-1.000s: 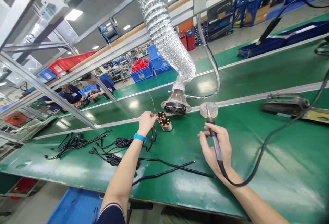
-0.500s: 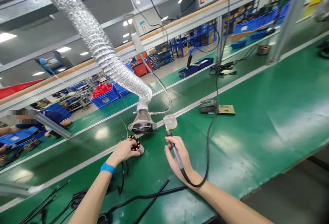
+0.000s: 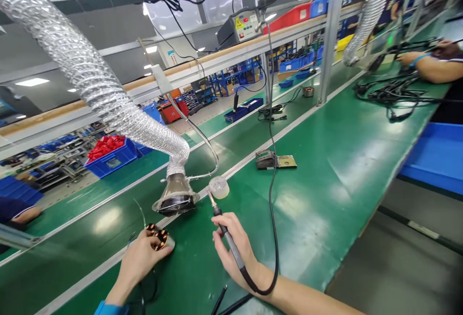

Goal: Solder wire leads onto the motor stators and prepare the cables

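Note:
My left hand [image 3: 139,256] is closed around a motor stator [image 3: 167,242], a short metal ring with copper windings and wires trailing from it. The stator stays low over the green bench top. In my right hand [image 3: 237,245] is a soldering iron [image 3: 231,247], held like a pen, its black cord looping down past my wrist. The iron's tip is at the edge of a small round translucent container [image 3: 219,187]; whether it touches cannot be made out. A fume extraction hood [image 3: 176,194] hangs just behind the stator.
A soldering iron stand [image 3: 265,159] sits farther back on the green bench [image 3: 318,180]. The silver duct [image 3: 119,107] slopes down from the upper left. Black cables [image 3: 390,93] lie at the far right near another person's hands [image 3: 412,58]. A blue bin [image 3: 437,156] is below the bench edge.
The view has swung to the right, showing more of the bench and another person there. Both hands keep their holds, with the iron's tip still beside the round container.

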A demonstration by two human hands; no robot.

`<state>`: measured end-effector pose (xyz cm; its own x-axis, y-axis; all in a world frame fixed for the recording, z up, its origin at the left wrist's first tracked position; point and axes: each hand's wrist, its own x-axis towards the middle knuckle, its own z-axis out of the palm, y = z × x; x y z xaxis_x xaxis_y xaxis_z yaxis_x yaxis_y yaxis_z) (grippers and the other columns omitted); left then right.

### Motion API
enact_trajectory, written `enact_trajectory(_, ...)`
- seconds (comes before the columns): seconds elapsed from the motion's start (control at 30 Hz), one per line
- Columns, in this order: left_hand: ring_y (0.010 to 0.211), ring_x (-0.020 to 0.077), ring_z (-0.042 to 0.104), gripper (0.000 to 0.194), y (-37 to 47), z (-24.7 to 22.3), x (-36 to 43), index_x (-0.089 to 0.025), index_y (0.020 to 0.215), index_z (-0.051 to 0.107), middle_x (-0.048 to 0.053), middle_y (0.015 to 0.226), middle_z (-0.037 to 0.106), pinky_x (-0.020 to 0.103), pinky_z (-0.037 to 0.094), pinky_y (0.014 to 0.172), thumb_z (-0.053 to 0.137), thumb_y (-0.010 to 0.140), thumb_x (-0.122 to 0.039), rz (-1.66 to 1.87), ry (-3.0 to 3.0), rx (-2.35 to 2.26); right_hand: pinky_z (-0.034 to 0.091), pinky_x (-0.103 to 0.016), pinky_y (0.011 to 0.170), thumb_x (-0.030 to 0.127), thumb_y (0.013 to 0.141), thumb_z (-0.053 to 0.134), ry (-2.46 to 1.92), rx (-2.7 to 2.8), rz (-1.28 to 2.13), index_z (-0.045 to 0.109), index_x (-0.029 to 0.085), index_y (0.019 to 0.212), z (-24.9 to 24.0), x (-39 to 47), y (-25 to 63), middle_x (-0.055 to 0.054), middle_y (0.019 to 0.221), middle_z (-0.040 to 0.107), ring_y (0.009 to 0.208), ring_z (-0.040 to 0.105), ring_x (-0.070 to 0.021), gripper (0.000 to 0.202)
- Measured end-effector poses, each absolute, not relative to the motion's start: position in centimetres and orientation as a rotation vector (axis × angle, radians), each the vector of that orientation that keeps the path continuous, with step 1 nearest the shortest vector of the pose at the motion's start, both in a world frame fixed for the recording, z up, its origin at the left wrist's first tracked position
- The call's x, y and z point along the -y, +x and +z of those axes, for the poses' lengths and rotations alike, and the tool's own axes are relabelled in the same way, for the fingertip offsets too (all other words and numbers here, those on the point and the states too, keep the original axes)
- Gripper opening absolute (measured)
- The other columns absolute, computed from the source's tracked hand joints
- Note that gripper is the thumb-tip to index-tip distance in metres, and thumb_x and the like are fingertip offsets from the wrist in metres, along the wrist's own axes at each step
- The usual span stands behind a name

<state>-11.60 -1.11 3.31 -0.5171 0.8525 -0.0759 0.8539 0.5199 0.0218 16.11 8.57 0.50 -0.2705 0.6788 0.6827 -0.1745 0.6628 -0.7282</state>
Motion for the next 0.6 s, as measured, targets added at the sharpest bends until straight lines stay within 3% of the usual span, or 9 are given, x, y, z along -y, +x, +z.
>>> enact_trajectory(0.17,0.089,0.0309,0.065,0.057,-18.6,4.3,0.2,-0.03,0.072,0.071,0.003,0.099,0.07,0.035,0.046,0.072,0.045,0.073,-0.081,-0.113,1.206,-2.709,0.053,-0.028,0.072,0.007,0.085,0.048,-0.425,1.669,0.859,0.05,0.026,0.121,0.4,-8.2,16.3,-0.005,0.102,0.052,0.08,0.057,-0.0136,0.04)
enact_trajectory(0.3,0.088,0.0341,0.066,0.064,-24.0,6.9,-2.7,-0.025,0.079,0.072,0.009,0.09,0.071,0.038,0.047,0.073,0.042,0.073,-0.082,-0.092,1.147,-2.816,0.053,-0.027,0.07,0.007,0.084,0.049,-0.447,1.683,0.84,0.05,0.026,0.121,0.2,-8.3,16.2,-0.005,0.101,0.052,0.078,0.058,-0.0128,0.041)
enact_trajectory(0.47,0.088,0.0352,0.066,0.06,-24.5,9.7,-7.3,-0.015,0.082,0.073,0.018,0.093,0.071,0.036,0.046,0.069,0.046,0.079,-0.068,-0.16,1.196,-2.927,0.053,-0.025,0.07,0.008,0.088,0.051,-0.484,1.626,0.785,0.053,0.025,0.12,0.3,-9.0,16.1,-0.005,0.101,0.053,0.078,0.06,-0.0115,0.037)
enact_trajectory(0.6,0.09,0.0273,0.067,0.044,-22.9,8.9,-9.6,-0.011,0.096,0.073,0.018,0.099,0.071,0.028,0.046,0.072,0.054,0.085,-0.05,-0.168,1.208,-2.892,0.053,-0.027,0.075,0.012,0.089,0.057,-0.528,1.644,0.696,0.056,0.024,0.118,0.2,-10.1,16.1,-0.005,0.1,0.057,0.08,0.061,-0.0129,0.032)
